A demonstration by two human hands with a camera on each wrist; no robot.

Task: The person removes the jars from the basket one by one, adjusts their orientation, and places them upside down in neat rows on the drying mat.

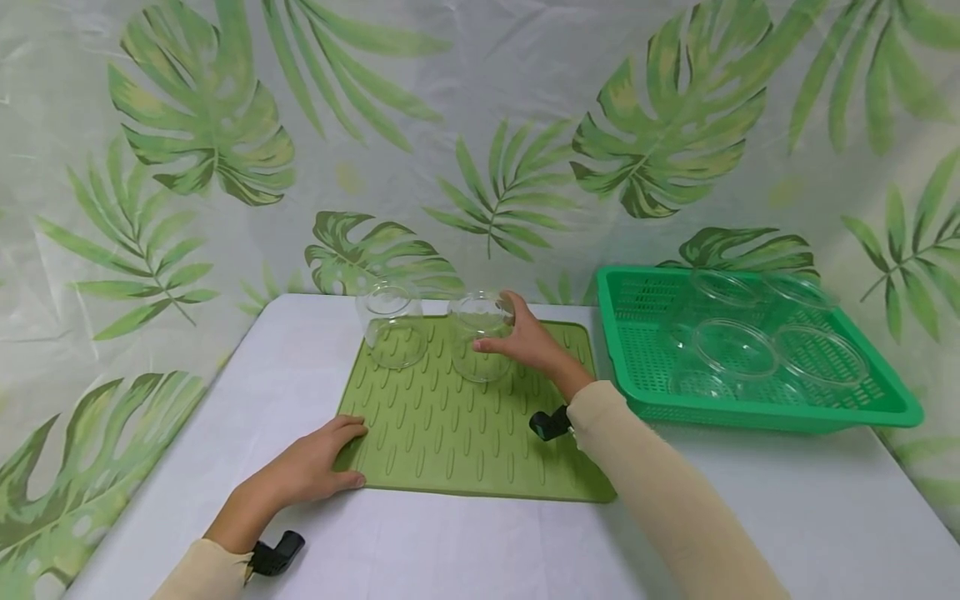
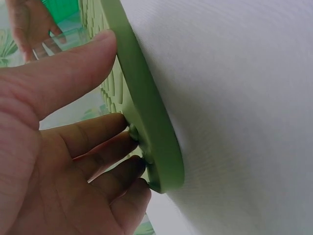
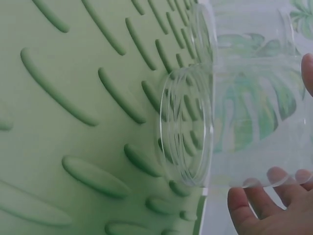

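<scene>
clear jar (image 1: 481, 363) in the grasp of the right hand (image 1: 527, 337), thumb on one side and fingers on the other, is at the far part of the green mat (image 1: 442, 433), ridges showing through its wall; whether its weight is on the mat i cannot tell. a second jar (image 1: 396, 343) stands on the mat just left of it. the left hand (image 1: 315, 465), fingers extended and gripping nothing, touches the mat's left edge. the green basket (image 1: 757, 418), right on the bench (image 1: 427, 546), contains four clear jars (image 1: 735, 350), rims up.
</scene>
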